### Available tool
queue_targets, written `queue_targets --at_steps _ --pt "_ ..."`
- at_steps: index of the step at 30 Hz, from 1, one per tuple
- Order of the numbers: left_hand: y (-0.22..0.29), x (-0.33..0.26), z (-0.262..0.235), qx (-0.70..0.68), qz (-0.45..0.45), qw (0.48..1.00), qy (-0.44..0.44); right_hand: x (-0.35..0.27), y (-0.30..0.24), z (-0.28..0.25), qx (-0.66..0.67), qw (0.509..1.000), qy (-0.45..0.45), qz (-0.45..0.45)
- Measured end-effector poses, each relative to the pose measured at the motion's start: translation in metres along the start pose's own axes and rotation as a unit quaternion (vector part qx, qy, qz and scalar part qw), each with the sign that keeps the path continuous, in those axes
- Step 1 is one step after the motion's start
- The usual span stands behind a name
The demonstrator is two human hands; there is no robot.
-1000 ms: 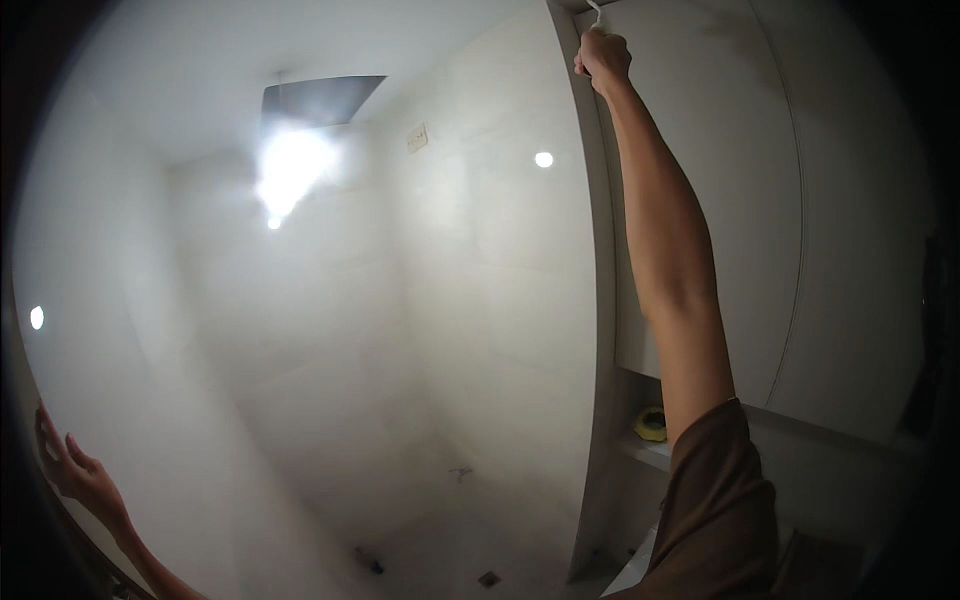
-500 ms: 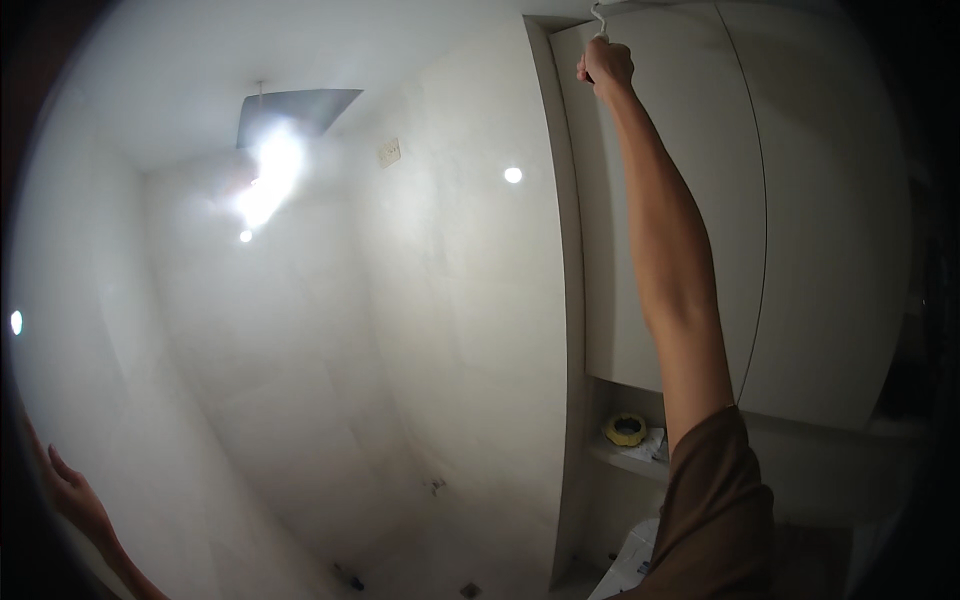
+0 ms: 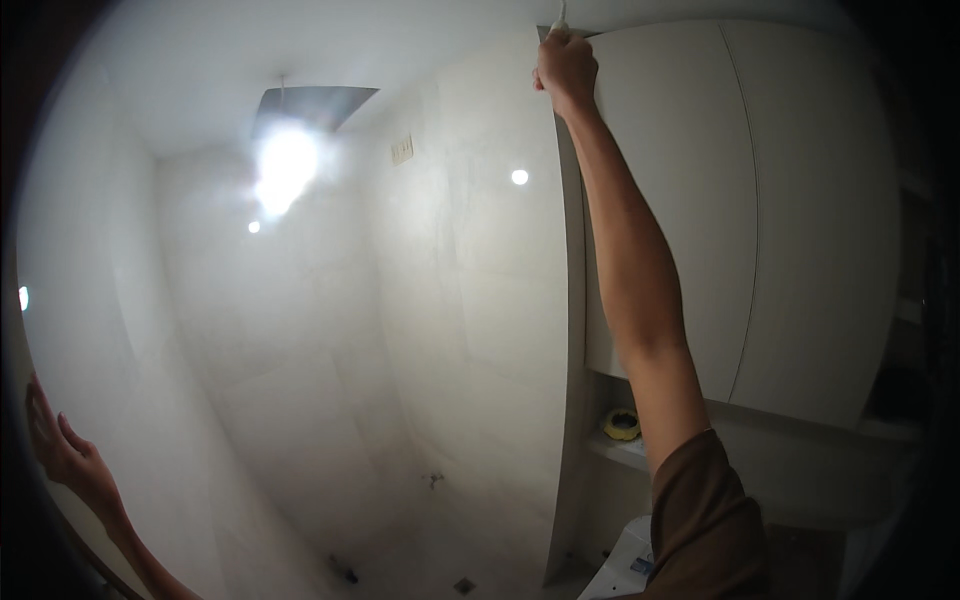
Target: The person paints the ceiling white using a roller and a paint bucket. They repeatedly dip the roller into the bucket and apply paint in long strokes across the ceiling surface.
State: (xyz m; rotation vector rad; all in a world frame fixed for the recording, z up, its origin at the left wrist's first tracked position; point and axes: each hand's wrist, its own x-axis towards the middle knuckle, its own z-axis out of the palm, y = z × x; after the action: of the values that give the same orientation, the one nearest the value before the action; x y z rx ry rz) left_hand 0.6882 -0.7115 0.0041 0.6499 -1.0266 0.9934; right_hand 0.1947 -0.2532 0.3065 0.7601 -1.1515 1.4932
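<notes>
Right hand (image 3: 567, 72) grips a slim white tool (image 3: 561, 17), fingers curled tight; tool points up near the ceiling (image 3: 440, 25), by the top corner of the cabinet (image 3: 670, 200); left hand (image 3: 68, 455) is spread, fingers extended at the left wall (image 3: 110, 340), apparently empty; contact unclear

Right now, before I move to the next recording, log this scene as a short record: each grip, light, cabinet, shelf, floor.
left grip: open, at the left wall; contact unclear
right grip: raised, closed around a thin pale object; its kind unclear
light: bright glare below a dark panel or opening overhead
cabinet: pale, shut, behind the right forearm
shelf: below the cabinet; bears a yellow ring
floor: small drain
</notes>
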Motion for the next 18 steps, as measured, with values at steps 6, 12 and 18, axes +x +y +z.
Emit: queue_targets --at_steps 6,12,18 --pt "0.015 0.004 -0.01 0.03 -0.018 0.999 -0.008 -0.042 -0.013 -0.002 0.03 0.993 -0.091 0.069" --pt "0.027 0.006 -0.018 0.036 -0.053 0.997 -0.033 -0.045 -0.034 -0.007 0.021 0.988 -0.121 0.089" --pt "0.032 0.007 -0.019 0.043 -0.072 0.996 -0.043 -0.031 -0.048 -0.011 0.076 0.983 -0.144 0.087"
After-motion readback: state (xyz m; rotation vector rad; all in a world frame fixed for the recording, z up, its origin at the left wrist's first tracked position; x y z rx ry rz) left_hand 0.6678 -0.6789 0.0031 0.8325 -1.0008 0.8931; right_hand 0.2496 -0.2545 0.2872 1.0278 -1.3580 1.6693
